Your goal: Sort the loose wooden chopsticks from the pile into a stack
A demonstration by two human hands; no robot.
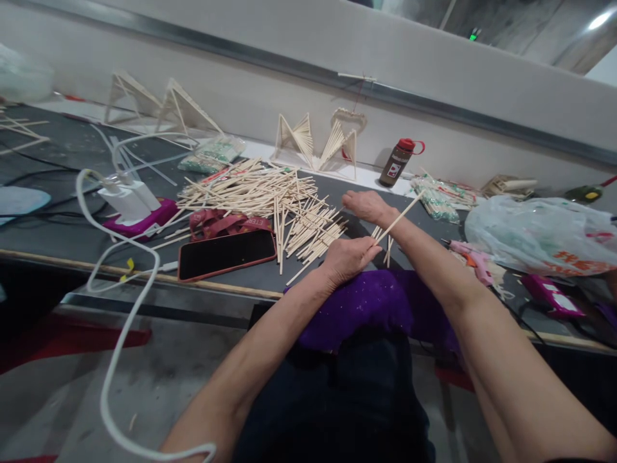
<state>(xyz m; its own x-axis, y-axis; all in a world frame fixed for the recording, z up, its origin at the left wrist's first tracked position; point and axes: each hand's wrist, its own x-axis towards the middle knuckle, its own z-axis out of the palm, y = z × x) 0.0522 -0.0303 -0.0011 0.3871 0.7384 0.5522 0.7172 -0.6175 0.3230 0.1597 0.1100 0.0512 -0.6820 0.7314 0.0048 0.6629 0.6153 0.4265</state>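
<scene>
Several thin wooden sticks (402, 213) are held in my left hand (351, 258), whose fingers are closed around them near the table's front edge. The longest one slants up to the right, passing close to my right forearm. My right hand (369, 206) is reached across, beyond the left one, beside the right end of a big pile of wooden sticks (260, 190). Its fingers are curled together, and whatever they may pinch is hidden. A few short sticks (388, 249) lie on the table just right of my left hand.
A phone (226, 254) and a magenta power strip (142, 222) with white cables lie left. Stick models (294, 141) and a bottle (398, 162) stand along the wall. On the right are a pink glue gun (475, 260) and a plastic bag (544, 231). Purple cloth (361, 308) covers my lap.
</scene>
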